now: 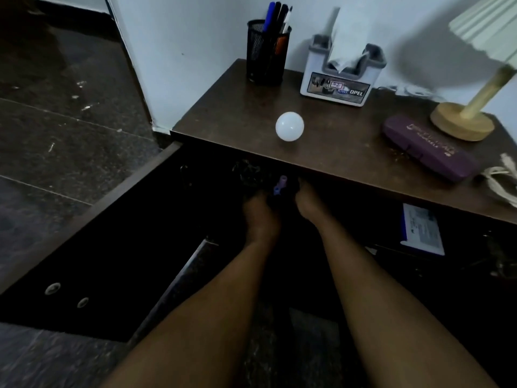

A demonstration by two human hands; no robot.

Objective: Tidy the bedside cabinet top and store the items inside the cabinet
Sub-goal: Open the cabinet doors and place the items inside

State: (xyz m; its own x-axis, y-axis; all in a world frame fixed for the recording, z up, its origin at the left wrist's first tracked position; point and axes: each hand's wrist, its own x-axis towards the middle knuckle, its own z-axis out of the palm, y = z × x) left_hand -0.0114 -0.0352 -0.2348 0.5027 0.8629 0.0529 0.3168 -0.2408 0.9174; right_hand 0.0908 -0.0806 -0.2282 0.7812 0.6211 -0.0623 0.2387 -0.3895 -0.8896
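Observation:
Both my hands reach into the dark inside of the open cabinet, under the front edge of the brown cabinet top point(321, 152). My left hand point(260, 217) and my right hand point(309, 204) hold a dark object with a purple part point(280, 185) between them; the fingertips are lost in the shadow. On the top lie a white light bulb point(289, 126) near the front edge and a purple case point(428, 148) at the right. A black mesh pen holder point(265, 56) and a tissue box point(342, 77) stand at the back.
The cabinet door point(84, 247) hangs open to the left over the dark stone floor. A lamp point(464, 119) with a wooden base stands at the back right, and a pale cord point(500, 177) lies at the right edge. A white and blue box point(422, 233) sits inside the cabinet, right of my arms.

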